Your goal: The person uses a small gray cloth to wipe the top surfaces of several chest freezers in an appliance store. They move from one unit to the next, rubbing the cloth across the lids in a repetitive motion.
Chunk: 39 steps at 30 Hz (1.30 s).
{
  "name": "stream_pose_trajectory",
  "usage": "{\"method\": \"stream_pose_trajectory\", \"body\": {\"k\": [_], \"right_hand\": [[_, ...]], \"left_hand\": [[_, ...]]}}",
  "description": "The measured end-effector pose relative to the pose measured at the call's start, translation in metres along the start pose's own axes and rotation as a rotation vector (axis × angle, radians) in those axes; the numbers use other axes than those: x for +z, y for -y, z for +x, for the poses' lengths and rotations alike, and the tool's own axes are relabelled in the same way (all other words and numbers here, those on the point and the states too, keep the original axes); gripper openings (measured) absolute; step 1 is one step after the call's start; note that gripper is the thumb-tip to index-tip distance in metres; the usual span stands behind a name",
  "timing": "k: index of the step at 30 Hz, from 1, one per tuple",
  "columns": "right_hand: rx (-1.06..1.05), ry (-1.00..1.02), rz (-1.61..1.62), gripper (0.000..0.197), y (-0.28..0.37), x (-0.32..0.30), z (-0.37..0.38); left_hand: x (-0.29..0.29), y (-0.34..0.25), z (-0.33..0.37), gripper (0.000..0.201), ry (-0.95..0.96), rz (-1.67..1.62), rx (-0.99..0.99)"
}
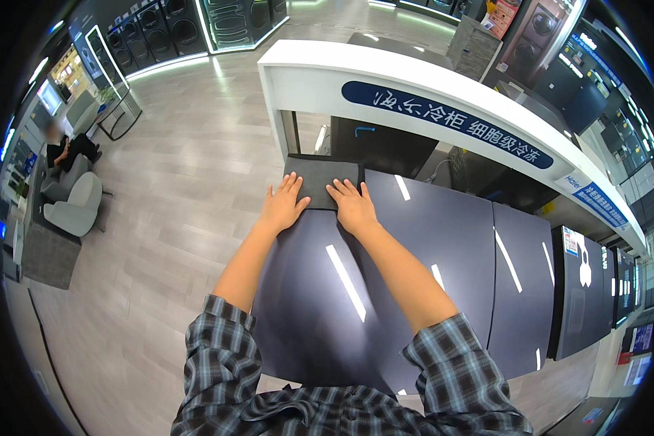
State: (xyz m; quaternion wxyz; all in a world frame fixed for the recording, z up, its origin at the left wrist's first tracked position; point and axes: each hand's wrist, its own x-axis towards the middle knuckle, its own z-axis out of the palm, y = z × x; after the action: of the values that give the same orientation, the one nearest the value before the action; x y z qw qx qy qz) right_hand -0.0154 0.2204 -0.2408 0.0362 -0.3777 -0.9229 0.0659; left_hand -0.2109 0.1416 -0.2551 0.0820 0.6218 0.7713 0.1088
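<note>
Both hands, left [283, 206] and right [354, 207], press flat and spread on the grey cloth [322, 179]; the freezer lid [385, 276] beyond the cloth looks unwiped.

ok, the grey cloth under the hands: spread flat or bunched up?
Spread flat. The grey cloth lies as a smooth rectangle on the glossy dark lid, with the left hand and right hand pressing flat on its near edge.

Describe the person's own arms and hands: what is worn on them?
Both arms wear plaid sleeves in grey, blue and black, rolled up above the elbows, so the forearms are bare. The left hand and right hand are bare: no gloves, and no watch or rings that show.
</note>
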Motion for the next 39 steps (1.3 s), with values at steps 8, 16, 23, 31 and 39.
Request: {"method": "stream_pose_trajectory", "body": {"k": [8,16,23,31,39], "right_hand": [[0.097,0.055,0.014,0.062,-0.056,-0.011,-0.015],[0.189,0.005,0.011,0.060,-0.142,-0.026,-0.068],[0.220,0.039,0.060,0.065,-0.148,-0.027,-0.083],[0.064,-0.093,0.055,0.043,-0.132,-0.019,-0.131],[-0.143,-0.163,0.187,0.038,-0.083,-0.028,-0.248]], "left_hand": [[0.017,-0.045,0.031,0.064,0.024,-0.044,0.041],[0.041,-0.147,0.051,0.065,0.045,0.002,0.127],[0.027,-0.167,0.040,0.061,0.128,0.045,0.106],[0.034,-0.156,-0.010,0.055,0.073,0.051,0.181],[0.022,-0.156,-0.142,0.055,-0.017,0.153,0.338]]}}
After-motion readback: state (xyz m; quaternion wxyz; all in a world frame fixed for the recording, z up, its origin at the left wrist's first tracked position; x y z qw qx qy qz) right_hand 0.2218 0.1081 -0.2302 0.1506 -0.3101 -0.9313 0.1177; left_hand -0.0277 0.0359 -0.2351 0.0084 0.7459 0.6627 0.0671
